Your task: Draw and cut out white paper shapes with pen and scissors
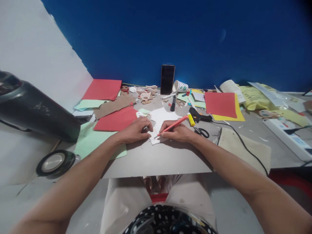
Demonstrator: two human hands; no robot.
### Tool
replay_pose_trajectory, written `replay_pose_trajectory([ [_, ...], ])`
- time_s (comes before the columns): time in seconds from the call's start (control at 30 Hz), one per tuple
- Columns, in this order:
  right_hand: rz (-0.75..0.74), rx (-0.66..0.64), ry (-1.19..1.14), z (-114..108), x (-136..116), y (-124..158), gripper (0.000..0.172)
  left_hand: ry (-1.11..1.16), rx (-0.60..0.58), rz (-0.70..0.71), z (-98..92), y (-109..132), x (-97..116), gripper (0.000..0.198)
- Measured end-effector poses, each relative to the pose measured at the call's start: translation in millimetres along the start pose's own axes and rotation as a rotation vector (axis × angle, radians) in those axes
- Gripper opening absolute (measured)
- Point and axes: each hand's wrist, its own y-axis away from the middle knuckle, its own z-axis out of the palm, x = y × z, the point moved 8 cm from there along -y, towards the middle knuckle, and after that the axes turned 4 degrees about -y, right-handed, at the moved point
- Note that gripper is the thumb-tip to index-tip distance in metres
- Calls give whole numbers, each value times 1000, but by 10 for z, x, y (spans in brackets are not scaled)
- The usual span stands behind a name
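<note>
Right hand (179, 132): fingers closed around red pen (175, 124), tip at white paper (162, 116). Left hand (136, 130): fingers curled at paper's edge; grip cannot be told.

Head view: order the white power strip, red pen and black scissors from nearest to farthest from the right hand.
1. Red pen: held in the right hand.
2. Black scissors: just right of it.
3. White power strip: far right.
</note>
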Motion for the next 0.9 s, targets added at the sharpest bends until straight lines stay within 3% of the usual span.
replay_pose_trajectory([
  [0.53,49,-83,38,25,-28,-16,15,-14,9,18,-10,-3,10,14],
  [0.9,129,-8,-175,-70,171,-37,24,-20,-7,-27,-26,14,25,15],
])
